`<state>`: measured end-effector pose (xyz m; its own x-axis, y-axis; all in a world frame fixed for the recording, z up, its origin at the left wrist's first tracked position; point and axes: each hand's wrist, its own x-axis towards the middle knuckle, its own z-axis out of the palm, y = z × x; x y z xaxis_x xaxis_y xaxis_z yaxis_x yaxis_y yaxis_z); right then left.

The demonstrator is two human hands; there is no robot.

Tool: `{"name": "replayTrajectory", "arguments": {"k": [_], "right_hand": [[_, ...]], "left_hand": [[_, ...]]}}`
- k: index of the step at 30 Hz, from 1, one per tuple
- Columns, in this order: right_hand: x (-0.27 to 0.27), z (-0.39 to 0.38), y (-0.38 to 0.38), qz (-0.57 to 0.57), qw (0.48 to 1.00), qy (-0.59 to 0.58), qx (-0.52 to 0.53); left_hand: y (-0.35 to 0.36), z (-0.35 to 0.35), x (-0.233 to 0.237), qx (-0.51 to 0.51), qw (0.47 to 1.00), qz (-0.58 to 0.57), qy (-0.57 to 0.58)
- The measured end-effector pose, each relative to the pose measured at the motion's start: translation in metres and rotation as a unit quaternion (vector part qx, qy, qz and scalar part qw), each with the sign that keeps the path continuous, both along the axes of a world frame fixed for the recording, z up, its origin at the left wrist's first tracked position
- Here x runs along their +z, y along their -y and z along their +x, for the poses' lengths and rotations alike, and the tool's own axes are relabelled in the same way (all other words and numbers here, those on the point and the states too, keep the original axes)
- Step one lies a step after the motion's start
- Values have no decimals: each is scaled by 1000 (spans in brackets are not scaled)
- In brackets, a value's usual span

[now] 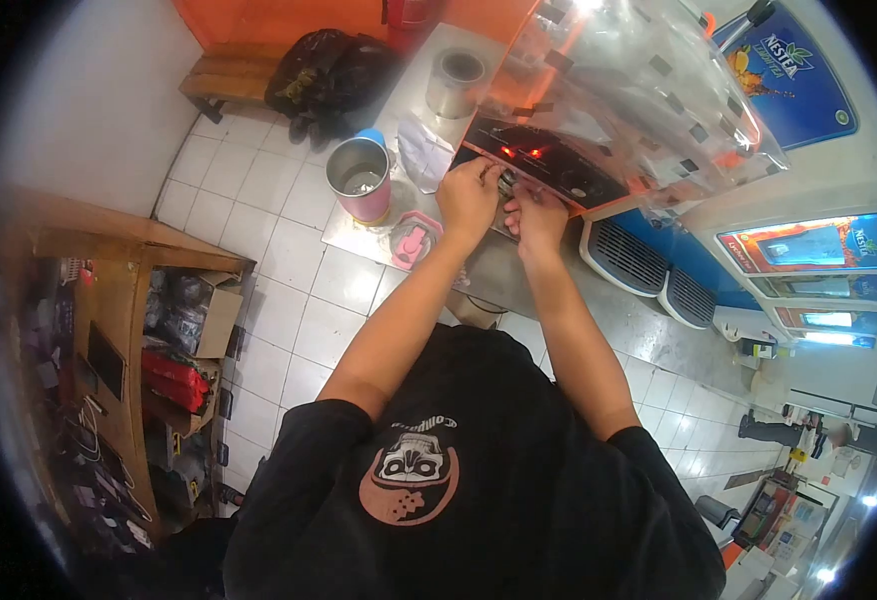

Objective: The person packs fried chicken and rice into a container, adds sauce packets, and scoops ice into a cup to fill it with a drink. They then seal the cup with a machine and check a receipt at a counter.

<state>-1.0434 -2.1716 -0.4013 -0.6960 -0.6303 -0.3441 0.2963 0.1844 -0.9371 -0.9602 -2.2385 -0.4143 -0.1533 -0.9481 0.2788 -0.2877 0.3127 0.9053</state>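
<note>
My left hand and my right hand are close together at the front lower edge of an orange and black machine with red lights on its panel. Between them is a small metallic thing, too small to name. The fingers of both hands are bent and pinched around that spot. A clear plastic cover lies over the machine. Left of my hands stand a pink tumbler with an open top and a clear lid with a pink tab.
A metal cup stands at the back of the counter. Black bags lie by a wooden bench. Wooden shelves are at left. Dispensers with drip trays stand right. A person's legs show far right.
</note>
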Motion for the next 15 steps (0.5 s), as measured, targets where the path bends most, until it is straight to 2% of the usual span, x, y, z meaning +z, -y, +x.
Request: {"name": "replayTrajectory", "arguments": {"k": [3, 5, 7, 11, 13, 15], "right_hand": [[-5, 4, 0, 6, 998, -60, 5], [-7, 5, 1, 0, 998, -60, 6], [-8, 6, -1, -6, 998, -60, 6], [-10, 2, -3, -10, 998, -54, 25], [-8, 1, -4, -16, 999, -42, 29], [-5, -1, -6, -8, 999, -15, 40]], "left_hand": [[2, 0, 1, -13, 1000, 4, 0], [4, 4, 1, -28, 1000, 10, 2], [7, 10, 4, -97, 991, 11, 91], [10, 12, 6, -110, 989, 21, 98], [11, 8, -2, -83, 993, -43, 71], [11, 7, -6, -77, 994, -44, 68]]}}
